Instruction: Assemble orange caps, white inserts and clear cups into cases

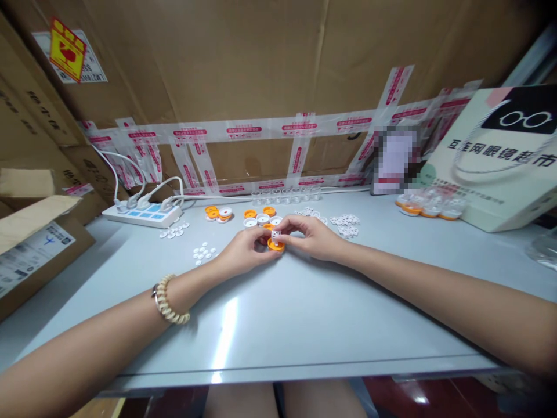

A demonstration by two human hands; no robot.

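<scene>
My left hand point(246, 251) and my right hand point(310, 237) meet at the middle of the grey table point(278, 313), fingers pinched together. Between them they hold a small orange cap point(275, 245) with a small white piece point(275, 235) on top of it. My right fingertips pinch the white piece; my left fingers grip the orange cap. Just behind the hands lie more orange and white caps point(262, 219). A beaded bracelet point(169, 302) sits on my left wrist.
White small discs point(204, 253) lie left of the hands, more white parts point(346, 223) to the right. A power strip point(141, 215) sits back left, clear cups point(285, 195) along the back, assembled orange-based pieces point(429, 206) by a white bag point(500, 157). Cardboard boxes point(35, 244) stand left.
</scene>
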